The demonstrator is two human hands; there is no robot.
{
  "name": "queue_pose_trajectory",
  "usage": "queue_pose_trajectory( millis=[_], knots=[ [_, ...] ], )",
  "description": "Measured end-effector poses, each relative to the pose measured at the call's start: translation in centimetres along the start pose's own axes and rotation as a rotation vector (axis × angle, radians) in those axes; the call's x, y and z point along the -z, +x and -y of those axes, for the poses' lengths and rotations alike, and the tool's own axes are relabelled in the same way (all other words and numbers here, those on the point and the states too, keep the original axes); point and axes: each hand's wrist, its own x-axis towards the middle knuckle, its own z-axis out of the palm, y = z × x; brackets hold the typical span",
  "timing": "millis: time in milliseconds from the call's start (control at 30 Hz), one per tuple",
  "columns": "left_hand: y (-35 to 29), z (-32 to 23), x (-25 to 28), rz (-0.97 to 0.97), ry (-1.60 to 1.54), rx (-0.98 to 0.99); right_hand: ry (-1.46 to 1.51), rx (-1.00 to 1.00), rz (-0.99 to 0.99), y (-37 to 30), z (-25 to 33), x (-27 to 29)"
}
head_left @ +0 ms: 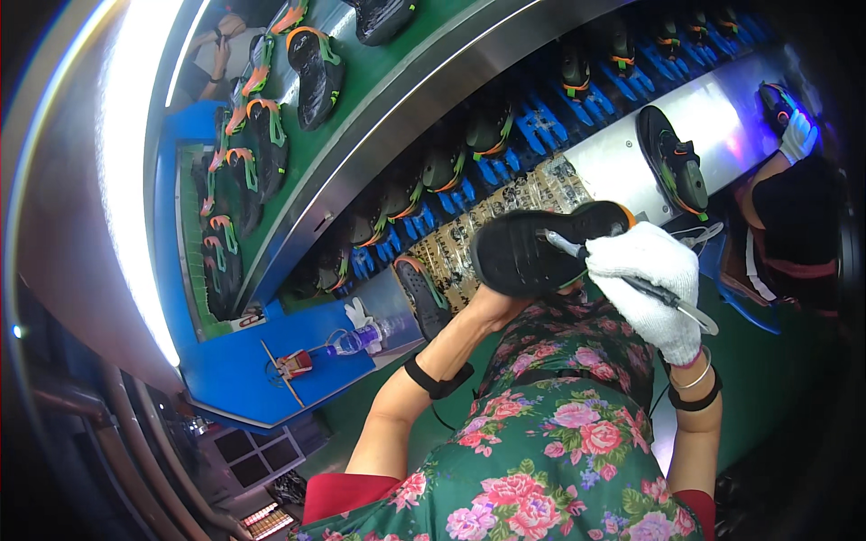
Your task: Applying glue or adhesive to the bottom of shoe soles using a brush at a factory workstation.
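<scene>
A black shoe with a bit of orange at one end is held up in front of me, its broad dark face toward me. My left hand is bare and grips it from below; most of its fingers are hidden behind the shoe. My right hand, in a white knitted glove, is closed round a slim pen-like tool with a pale tip. That tip lies at the shoe's dark surface; whether it touches, I cannot tell.
Black shoes with orange and green trim lie on a green belt at upper left. Others stand along blue holders. One shoe rests on the metal ledge. A purple bottle lies on the blue table. At right is a co-worker's gloved hand.
</scene>
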Motion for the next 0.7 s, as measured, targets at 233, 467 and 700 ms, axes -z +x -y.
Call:
queue_pose_trajectory(
  millis=[233, 467, 700],
  knots=[
    [-0.3, -1.5, -2.8, 0.138, -0.647, -0.113, 0.0, 0.005, -0.069, -0.7, 0.9, -0.2],
    [0.9, 1.0, -0.2, 0.411, -0.867, -0.102, 0.051, 0.014, -0.169, 0.1, 1.8, -0.3],
    [1.0, 0.4, -4.8, 0.102, -0.497, -0.082, -0.065, 0.141, -0.139, 0.9, 2.5, 0.8]
  ],
)
